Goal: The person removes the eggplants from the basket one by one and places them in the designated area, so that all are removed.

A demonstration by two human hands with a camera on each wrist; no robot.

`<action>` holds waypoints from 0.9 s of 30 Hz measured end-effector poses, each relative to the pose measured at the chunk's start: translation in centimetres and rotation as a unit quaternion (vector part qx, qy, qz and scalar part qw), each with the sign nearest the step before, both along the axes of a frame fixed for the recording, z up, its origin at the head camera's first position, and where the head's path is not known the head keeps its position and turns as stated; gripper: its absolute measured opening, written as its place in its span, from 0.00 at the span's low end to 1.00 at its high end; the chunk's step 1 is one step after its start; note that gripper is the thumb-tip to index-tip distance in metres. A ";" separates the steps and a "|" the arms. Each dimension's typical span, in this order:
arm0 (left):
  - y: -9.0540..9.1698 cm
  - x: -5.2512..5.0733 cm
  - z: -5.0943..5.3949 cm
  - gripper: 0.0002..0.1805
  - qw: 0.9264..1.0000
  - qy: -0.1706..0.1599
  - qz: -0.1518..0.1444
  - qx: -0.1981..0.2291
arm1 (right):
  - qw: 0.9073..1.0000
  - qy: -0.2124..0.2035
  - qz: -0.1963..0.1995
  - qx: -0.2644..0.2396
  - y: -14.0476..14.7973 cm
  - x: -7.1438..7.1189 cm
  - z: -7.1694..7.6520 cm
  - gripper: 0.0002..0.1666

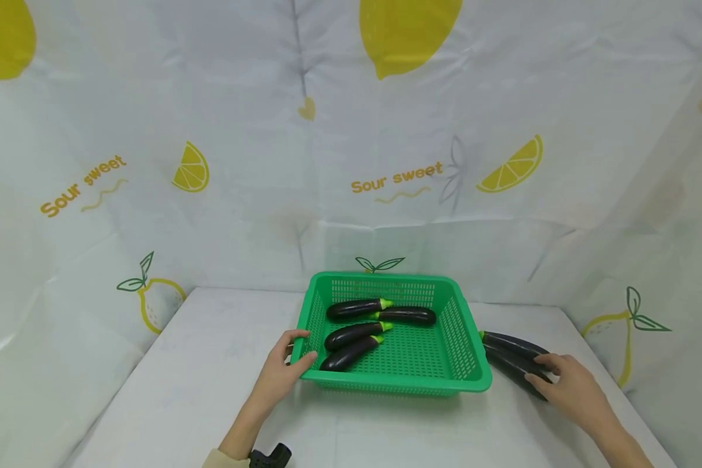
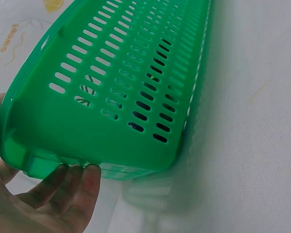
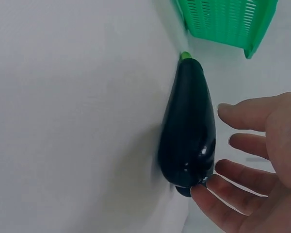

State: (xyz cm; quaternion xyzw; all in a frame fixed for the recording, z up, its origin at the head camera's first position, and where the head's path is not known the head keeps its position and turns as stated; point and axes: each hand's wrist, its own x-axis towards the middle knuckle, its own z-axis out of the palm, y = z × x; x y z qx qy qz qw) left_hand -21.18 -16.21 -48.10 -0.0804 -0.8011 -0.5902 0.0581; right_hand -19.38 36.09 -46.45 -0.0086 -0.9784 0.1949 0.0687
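A green plastic basket (image 1: 394, 383) with slotted walls stands on the table and holds several dark eggplants (image 1: 351, 335) with green stems. My left hand (image 1: 283, 367) grips the basket's near left corner, thumb at the rim; the left wrist view shows its fingers (image 2: 89, 187) against the outside. Right of the basket, two more eggplants (image 1: 509, 364) lie side by side on the table. Over their near ends is my right hand (image 1: 573, 390), fingers spread. In the right wrist view one eggplant (image 3: 189, 126) mostly hides the other, and whether the fingertips touch them I cannot tell.
A white cloth covers the table (image 1: 210, 364). Behind it and at both sides hangs a pale curtain (image 1: 257, 195) printed with lemons and lettering. A black device (image 1: 271, 456) sits at the left wrist.
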 end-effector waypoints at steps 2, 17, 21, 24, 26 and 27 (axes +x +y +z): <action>0.0 0.0 0.0 0.25 1.000 0.000 0.000 -0.001 | 1.000 0.002 0.001 -0.001 -0.2 0.1 0.2 0.30; 0.0 0.1 0.1 0.25 1.000 -0.004 0.001 -0.001 | 0.996 0.061 0.044 -0.042 -3.4 0.7 4.0 0.24; 0.0 0.1 0.2 0.26 1.000 -0.005 -0.002 0.001 | 0.994 0.073 0.060 -0.048 -4.6 0.9 5.3 0.24; 0.0 0.1 0.3 0.25 1.000 -0.005 -0.002 0.003 | 0.991 0.093 0.078 -0.049 -5.5 0.7 6.2 0.22; 0.0 0.1 0.3 0.25 1.000 -0.005 -0.002 0.004 | 0.989 0.104 0.089 -0.046 -6.2 0.7 6.9 0.21; 0.0 0.1 0.4 0.25 1.000 -0.005 -0.002 0.005 | 0.989 0.109 0.095 -0.044 -6.5 0.6 7.2 0.20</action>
